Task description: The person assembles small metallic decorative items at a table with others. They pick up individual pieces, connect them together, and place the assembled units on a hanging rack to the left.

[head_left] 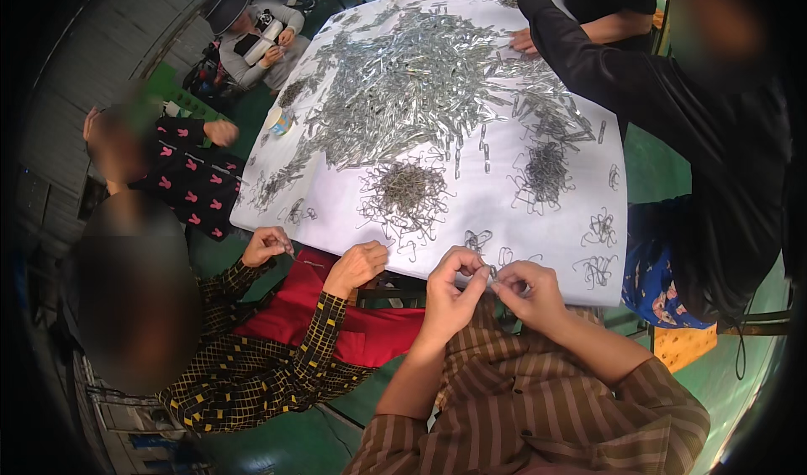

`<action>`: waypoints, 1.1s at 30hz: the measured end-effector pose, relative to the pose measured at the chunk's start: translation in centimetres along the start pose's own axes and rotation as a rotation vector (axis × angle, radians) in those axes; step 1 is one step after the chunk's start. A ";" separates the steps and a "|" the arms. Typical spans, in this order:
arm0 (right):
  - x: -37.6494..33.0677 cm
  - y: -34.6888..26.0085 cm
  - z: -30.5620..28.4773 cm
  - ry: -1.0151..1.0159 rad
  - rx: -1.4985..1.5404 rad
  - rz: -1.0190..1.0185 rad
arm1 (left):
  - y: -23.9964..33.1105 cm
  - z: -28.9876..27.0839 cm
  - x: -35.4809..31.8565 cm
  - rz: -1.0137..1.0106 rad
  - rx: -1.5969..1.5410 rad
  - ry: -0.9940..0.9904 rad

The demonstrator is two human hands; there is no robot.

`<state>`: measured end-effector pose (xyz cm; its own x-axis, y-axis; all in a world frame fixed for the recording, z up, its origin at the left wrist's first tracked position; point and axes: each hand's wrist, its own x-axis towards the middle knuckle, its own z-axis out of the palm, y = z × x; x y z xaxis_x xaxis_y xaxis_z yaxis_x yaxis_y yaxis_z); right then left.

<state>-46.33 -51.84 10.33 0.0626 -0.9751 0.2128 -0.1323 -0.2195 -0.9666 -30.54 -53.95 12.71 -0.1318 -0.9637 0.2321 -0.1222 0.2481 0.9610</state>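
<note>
At the table's near edge, my left hand (455, 292) and my right hand (531, 297) are close together, thumbs and forefingers pinched. Between the fingertips is a small metal piece (493, 273), largely covered by the fingers, so its exact kind is unclear. A few bent wire pieces (477, 240) lie on the table just beyond my hands. Farther left is a round heap of bent wire hooks (403, 191). A big spread of flat, narrow silvery metal strips (403, 80) covers the far part of the table.
White sheeting covers the table (332, 214). More wire hooks form a heap (545, 174) and small clusters (598, 271) on the right. A paper cup (278, 122) stands by the left edge. A co-worker's hands (357, 266) work close on my left; a dark-sleeved arm (580, 63) reaches in from the right.
</note>
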 end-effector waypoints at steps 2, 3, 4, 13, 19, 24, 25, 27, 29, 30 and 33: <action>-0.1 0.0 0.0 -0.017 -0.005 -0.008 | 0.1 0.2 0.0 0.017 0.014 -0.006; 0.0 0.0 -0.1 -0.029 -0.009 -0.018 | 0.4 0.3 0.0 0.030 0.011 -0.019; 0.2 -0.1 -0.2 -0.042 -0.012 -0.029 | 0.8 0.3 -0.1 0.044 0.009 -0.031; 11.1 7.0 0.1 0.145 -0.285 0.014 | 2.9 0.3 -1.8 0.068 0.102 -0.056; 18.5 11.9 2.9 0.258 -0.744 0.045 | 3.4 0.5 -2.5 0.191 0.030 -0.018; 20.2 14.2 3.6 0.289 -0.881 0.129 | 4.0 0.8 -3.6 0.162 -0.017 -0.075; 20.3 14.0 3.8 0.302 -0.907 0.136 | 4.0 0.8 -3.8 0.134 -0.003 -0.102; 20.4 13.7 3.2 0.191 -0.843 0.173 | 3.0 0.8 -4.4 0.087 -0.024 -0.140; 20.2 12.2 2.4 0.133 -0.752 0.191 | 2.5 1.2 -4.3 0.088 -0.013 -0.142; 19.8 11.9 2.2 0.132 -0.690 0.192 | 2.4 1.3 -4.2 0.089 -0.007 -0.143; 17.6 11.1 1.6 0.153 -0.483 0.183 | 2.1 1.4 -4.0 0.046 -0.001 -0.145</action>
<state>-45.09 -71.40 3.11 -0.1441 -0.9845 0.0999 -0.5702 0.0001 -0.8215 -31.64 -49.43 13.62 -0.2783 -0.9268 0.2521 -0.1115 0.2919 0.9499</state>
